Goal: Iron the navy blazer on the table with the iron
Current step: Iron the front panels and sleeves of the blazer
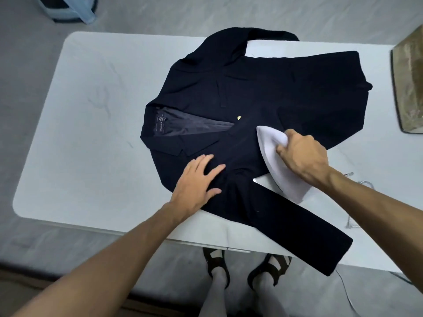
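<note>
Blazer: the dark navy cloth blazer (274, 88) lies spread front-up on the pale white rounded-corner table (80, 110), collar toward the left, hem toward the right.
Sleeves: the near sleeve (286, 225) runs to the table's front edge and hangs past it; the far one folds over the back edge.
Iron: the white pointed-nose iron (270, 147) sits sole-down on the blazer front, tip toward the collar, its heel over bare tabletop.
Right hand: the right hand (304, 156) wraps its fingers round the iron's top and holds it.
Left hand: the left hand (196, 181) lies flat with fingers spread on the near shoulder, pressing the cloth just beside the iron.
In the way: the near sleeve lies close beside the iron's heel.
Around: a crumpled brown paper sheet (409, 88) rests at the table's right end, apart from the blazer; a thin grey cord (364, 186) lies on the table behind the right forearm; a pale blue plastic stool (68, 8) stands on the floor beyond the table; feet in dark strapped sandals (216, 261) over white socks stand below the front edge.
Counts: one blazer, one iron, two hands, one small gold button (239, 117) showing, one neck label (161, 124), two sandals, one stool.
</note>
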A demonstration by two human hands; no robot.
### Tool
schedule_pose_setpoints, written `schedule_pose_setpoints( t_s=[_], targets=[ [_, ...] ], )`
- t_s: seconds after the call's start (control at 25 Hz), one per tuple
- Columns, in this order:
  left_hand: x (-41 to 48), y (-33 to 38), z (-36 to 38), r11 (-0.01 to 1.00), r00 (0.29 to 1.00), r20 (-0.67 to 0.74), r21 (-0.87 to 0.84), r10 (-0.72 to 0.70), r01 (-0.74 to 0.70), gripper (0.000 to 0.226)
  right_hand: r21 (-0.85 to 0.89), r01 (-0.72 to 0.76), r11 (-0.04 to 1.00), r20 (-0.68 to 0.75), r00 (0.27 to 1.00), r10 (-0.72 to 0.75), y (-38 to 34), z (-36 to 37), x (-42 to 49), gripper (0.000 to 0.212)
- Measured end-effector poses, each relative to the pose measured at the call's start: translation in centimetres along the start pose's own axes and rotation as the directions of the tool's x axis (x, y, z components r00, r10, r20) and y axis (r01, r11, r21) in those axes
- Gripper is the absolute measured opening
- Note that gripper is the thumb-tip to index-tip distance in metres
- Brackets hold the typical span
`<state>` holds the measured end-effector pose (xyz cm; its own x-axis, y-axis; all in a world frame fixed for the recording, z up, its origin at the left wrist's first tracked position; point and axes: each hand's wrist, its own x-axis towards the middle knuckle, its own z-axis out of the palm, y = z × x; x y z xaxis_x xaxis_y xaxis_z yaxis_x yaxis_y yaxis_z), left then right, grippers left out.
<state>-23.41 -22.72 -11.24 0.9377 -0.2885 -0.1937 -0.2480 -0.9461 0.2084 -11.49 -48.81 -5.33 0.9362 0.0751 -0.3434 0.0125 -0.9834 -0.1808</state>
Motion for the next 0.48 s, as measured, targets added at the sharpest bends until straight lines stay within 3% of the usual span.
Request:
schedule_pose_setpoints(
  t_s=[0.08,0.2,0.28,0.4,0.48],
  targets=[
    [3.7,1.0,0.5,0.947,0.947,0.217,0.170,0.235,-0.274,0.086,0.042,-0.046,0.998,-0.030,0.998,0.047,0.9,-0.5,0.3,0.026],
    [8.4,2.6,2.9,0.880,0.877,0.370,0.241,0.306,-0.409,0.105,-0.018,-0.071,0.997,-0.084,0.994,0.069,3.1,-1.0,0.9,0.023],
    [10.1,3.4,4.8,0.883,0.882,0.391,0.272,0.262,-0.383,0.115,-0.065,-0.072,0.995,-0.120,0.991,0.064,4.9,-1.3,1.5,0.024],
    [12.6,5.2,6.1,0.938,0.943,0.311,0.279,0.115,-0.207,0.127,-0.097,-0.059,0.994,-0.171,0.984,0.042,6.8,-1.8,2.7,0.026],
    [14.4,6.7,5.7,0.957,0.946,0.321,0.260,0.044,-0.133,0.131,-0.119,-0.059,0.991,-0.202,0.979,0.034,7.8,-2.5,3.6,0.026]
  ],
)
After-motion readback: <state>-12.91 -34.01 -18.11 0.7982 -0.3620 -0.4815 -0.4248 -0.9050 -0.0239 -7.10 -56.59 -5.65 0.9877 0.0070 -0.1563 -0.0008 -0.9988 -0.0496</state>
